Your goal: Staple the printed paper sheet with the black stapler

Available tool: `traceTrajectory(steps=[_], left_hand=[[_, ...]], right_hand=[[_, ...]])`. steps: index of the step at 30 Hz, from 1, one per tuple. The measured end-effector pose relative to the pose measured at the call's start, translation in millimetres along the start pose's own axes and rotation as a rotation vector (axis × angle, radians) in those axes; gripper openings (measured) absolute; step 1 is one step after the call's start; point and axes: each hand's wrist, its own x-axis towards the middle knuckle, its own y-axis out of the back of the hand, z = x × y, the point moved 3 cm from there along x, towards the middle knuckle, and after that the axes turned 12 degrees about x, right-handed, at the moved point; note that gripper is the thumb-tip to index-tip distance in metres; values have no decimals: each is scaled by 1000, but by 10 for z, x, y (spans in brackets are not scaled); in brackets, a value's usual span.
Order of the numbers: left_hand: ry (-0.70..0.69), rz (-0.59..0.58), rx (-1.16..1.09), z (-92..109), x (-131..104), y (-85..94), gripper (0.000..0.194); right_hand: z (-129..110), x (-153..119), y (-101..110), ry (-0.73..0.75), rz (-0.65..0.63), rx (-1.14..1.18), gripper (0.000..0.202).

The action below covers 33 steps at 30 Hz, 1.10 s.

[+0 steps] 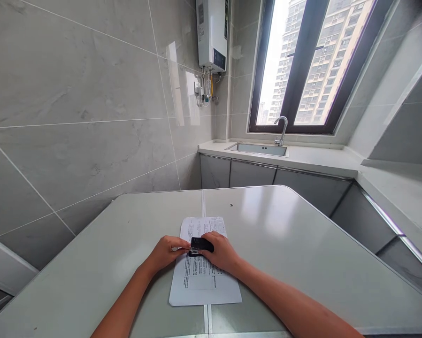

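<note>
A small black stapler (201,243) is above the printed paper sheets (200,281), with its metal inside showing between the upper and lower parts. My right hand (219,249) grips its right end, fingers over the top and thumb at the lower side. At its left end, the thumb and forefinger of my left hand (166,251) are pinched together and touch the stapler. Whatever lies between those left fingertips is too small to make out. The paper lies flat on the light table, its printed lines partly covered by both hands.
The pale table (284,272) has a seam down its middle and a tiny dark bit (231,204) beyond the paper. Further back are a counter with a sink (260,149), a faucet (283,129), a window and a wall-mounted water heater (212,35). Grey tiles cover the left wall.
</note>
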Motion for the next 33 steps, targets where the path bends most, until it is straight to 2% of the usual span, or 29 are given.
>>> traceTrajectory(steps=[7, 13, 20, 27, 33], left_hand=[[-49, 14, 135, -31, -7, -19, 23], [-24, -1, 112, 39, 3, 3, 21], [-45, 1, 148, 1, 1, -20, 20], [-157, 33, 337, 54, -27, -15, 24], [-246, 20, 363, 121, -43, 4, 24]], right_hand=[[-14, 4, 11, 8, -4, -13, 20], [-55, -2, 35, -9, -15, -12, 23], [-39, -7, 24, -4, -6, -12, 22], [-34, -3, 27, -10, -2, -13, 20], [-22, 2, 14, -3, -3, -34, 21]])
